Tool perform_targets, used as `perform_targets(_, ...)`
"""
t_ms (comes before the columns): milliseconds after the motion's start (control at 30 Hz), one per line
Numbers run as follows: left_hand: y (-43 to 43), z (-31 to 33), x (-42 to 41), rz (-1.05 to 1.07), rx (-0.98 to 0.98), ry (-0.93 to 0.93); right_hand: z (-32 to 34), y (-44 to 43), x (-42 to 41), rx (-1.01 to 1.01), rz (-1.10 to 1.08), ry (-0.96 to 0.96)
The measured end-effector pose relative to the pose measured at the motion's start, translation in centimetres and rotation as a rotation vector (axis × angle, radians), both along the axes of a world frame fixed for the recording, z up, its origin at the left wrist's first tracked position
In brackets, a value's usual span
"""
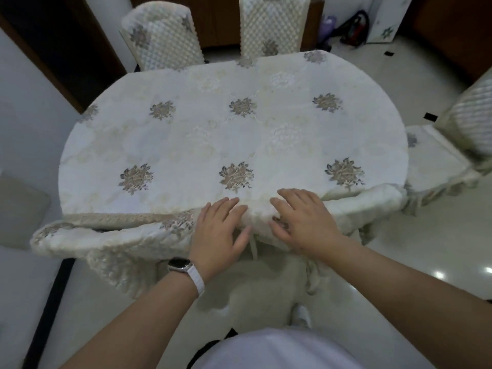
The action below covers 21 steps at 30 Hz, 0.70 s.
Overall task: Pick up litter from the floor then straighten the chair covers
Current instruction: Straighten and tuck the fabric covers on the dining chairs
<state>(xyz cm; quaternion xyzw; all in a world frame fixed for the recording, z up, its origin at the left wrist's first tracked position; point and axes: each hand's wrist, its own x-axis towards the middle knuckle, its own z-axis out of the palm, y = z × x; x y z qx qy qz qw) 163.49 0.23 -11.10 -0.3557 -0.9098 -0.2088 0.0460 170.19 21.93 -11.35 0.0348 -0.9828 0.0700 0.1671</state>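
Both my hands lie flat on the cream quilted chair cover (359, 206) at the near edge of the oval table (213, 134). My left hand (221, 227), with a white watch on the wrist, presses the cover's top with straight fingers. My right hand (300, 219) rests beside it with its fingers spread over the fabric. A tie string (253, 246) hangs from the cover between my hands. A second covered chair back (106, 241) sits to the left along the same edge. No litter is in either hand.
A floral tablecloth covers the table. Two covered chairs (162, 35) (274, 25) stand at the far side and another (439, 155) at the right. Small black squares (430, 117) mark the glossy floor (412, 249). Bags (354, 27) lie at the back wall.
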Motion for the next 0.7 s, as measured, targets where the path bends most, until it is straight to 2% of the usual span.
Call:
perform_targets(300, 10.0, -1.1, 2.7, -0.078, -0.024, -0.039, -1.9, 11.2, 4.1, -0.001, -0.031, -0.064)
perform_targets(533, 11.5, -2.1, 2.2, -0.131, -0.029, -0.088, -2.8, 13.3, 5.4, -0.049, -0.103, -0.059)
perform_targets(700, 11.2, -3.6, 1.6, -0.119, 0.049, -0.093, -2.8, 13.8, 5.5, -0.119, -0.107, -0.131)
